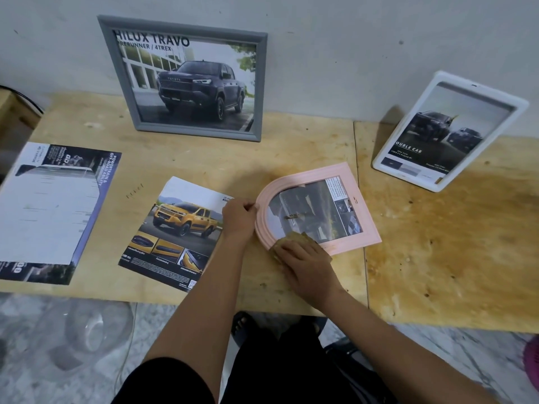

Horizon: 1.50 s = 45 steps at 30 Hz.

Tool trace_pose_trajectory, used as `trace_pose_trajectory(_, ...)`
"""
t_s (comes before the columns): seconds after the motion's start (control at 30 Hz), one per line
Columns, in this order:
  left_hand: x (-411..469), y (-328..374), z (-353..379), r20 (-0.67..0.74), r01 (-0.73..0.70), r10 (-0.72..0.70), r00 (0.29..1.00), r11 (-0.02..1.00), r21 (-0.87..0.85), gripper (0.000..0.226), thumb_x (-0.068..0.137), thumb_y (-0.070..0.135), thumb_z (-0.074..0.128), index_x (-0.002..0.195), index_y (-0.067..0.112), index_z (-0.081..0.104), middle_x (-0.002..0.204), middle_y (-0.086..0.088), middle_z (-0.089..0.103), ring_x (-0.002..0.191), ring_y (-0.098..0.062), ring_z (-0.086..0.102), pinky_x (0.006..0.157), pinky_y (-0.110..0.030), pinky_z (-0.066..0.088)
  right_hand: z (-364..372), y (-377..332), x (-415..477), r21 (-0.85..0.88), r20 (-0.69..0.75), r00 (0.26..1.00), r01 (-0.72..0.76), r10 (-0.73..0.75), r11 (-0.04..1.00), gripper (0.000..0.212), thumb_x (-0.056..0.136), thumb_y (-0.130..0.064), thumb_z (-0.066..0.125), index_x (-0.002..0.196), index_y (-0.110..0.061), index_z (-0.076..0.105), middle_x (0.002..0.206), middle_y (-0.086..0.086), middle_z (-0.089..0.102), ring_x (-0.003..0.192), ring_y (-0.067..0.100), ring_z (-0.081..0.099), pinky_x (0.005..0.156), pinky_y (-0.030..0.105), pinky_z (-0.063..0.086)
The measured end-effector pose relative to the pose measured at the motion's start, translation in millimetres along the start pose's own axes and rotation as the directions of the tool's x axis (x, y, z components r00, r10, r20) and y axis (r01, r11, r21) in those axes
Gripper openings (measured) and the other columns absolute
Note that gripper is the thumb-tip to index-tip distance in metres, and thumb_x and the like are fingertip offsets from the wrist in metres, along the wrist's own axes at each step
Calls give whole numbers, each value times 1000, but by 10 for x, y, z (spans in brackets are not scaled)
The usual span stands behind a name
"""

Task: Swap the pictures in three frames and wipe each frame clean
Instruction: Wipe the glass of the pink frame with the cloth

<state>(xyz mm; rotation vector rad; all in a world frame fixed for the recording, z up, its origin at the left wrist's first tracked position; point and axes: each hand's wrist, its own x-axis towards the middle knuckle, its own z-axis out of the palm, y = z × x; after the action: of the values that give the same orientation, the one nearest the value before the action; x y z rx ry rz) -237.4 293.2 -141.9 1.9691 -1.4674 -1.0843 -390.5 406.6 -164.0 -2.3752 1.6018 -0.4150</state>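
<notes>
Brochure (52, 205): flat on the table (437, 258), far left, cut off by picture edge.
Leaflet (175, 231): right edge hidden under left hand (237, 218).
Grey frame (198, 131): propped upright at back.
Left hand: curled round arched end of pink frame (358, 205), gripping.
Pink frame: flat mid-table, picture blurred.
Cloth (294, 238): mostly hidden beneath right hand (306, 266), flat fingers pressing.
White frame (517, 104): leaning, far right, glare-washed.

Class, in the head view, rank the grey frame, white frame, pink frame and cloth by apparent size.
1. grey frame
2. white frame and pink frame: too alike to rank; pink lies nearer
3. cloth, partly covered by the right hand
</notes>
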Motion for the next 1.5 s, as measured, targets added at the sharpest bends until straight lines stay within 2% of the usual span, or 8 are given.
trace_pose_trajectory(0.13,4,-33,29,-15,-29,30,999,999,25,24,91,12,57,110,1,67,112,-16,67,105,-29,59,86,-24,38,75,68,-59,22,-163,986,48,-44,999,27,83,-13,60,109,-14,68,116,1,65,102,22,64,92,41,49)
trace_pose_trajectory(0.33,31,-61,38,8,-55,54,998,995,77,25,91,14,56,112,4,67,113,-17,63,106,-29,57,87,-24,36,24,371,-268,107,-159,986,68,-50,992,46,69,7,68,112,-10,69,120,4,65,113,19,54,95,37,45)
trace_pose_trajectory(0.6,41,-58,6,10,-49,48,999,995,88,26,93,15,55,116,7,65,117,-18,55,108,-29,52,92,-27,36,-103,524,-401,138,-138,987,-65,84,988,37,81,-6,47,109,-11,71,118,2,66,117,14,49,107,22,28)
trace_pose_trajectory(0.73,44,-74,12,-9,-56,57,998,995,83,27,92,16,57,116,7,65,117,-17,55,108,-28,53,93,-28,37,-190,740,-492,121,-189,973,-111,133,986,31,82,4,57,106,-11,69,114,4,67,111,16,57,98,35,41)
trace_pose_trajectory(0.9,65,-108,21,-17,-56,57,998,995,81,25,91,16,57,113,10,67,115,-16,56,105,-29,54,90,-27,37,-227,843,-530,127,-231,960,-129,156,983,32,80,11,58,104,-6,69,111,6,67,113,14,55,101,29,36)
trace_pose_trajectory(1.13,-105,-217,201,-130,-124,134,982,988,88,28,95,13,45,117,6,61,118,-12,54,110,-28,49,87,-29,38,-146,767,-529,223,-242,932,-217,270,950,28,85,8,58,105,-9,68,116,3,66,116,11,54,103,39,37)
trace_pose_trajectory(1.3,-412,-301,458,-163,-125,134,977,990,66,48,96,20,26,140,4,37,147,-12,36,138,-27,29,114,-39,26,-142,701,-511,278,-274,905,-249,325,928,31,81,11,58,102,-9,70,114,2,68,116,8,52,104,36,35)
trace_pose_trajectory(1.5,-409,-386,464,-169,-164,193,966,971,175,53,93,23,25,143,7,32,148,-11,37,136,-27,32,112,-42,28,-178,801,-571,227,-261,908,-272,328,935,39,79,15,58,107,-10,70,118,1,66,120,7,50,108,30,34)
